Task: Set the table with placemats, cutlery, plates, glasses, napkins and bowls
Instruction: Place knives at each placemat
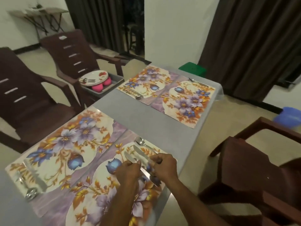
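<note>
Dark curtains (pixel 254 38) and white walls close off the room behind a long grey surface (pixel 143 118), and we stand at its near end looking down. Four floral placemats lie on it in two pairs: the near left placemat (pixel 65 144), the near right placemat (pixel 104 185), the far left placemat (pixel 146 82) and the far right placemat (pixel 187 101).

We have both hands over the right edge of the near right placemat. Our left hand (pixel 128 170) is curled around the handle of a knife (pixel 129 158) whose blade points away from us. Our right hand (pixel 164 165) grips a second knife (pixel 140 152), held just beside the first. A spoon (pixel 141 141) lies on the mat's far corner, just beyond the blades. Another piece of cutlery (pixel 149 176) shows between our wrists; we cannot tell which hand holds it.

Cutlery already lies on the near left placemat's outer edge (pixel 32 181), on the far left placemat (pixel 132 93) and along the far right placemat's far edge (pixel 197 82).

On a brown chair (pixel 71 51) to the left sits a grey tray (pixel 112 85) holding stacked plates (pixel 93 78) with cutlery on top and pink bowls (pixel 97 87). Another brown chair (pixel 254 162) stands to the right.
</note>
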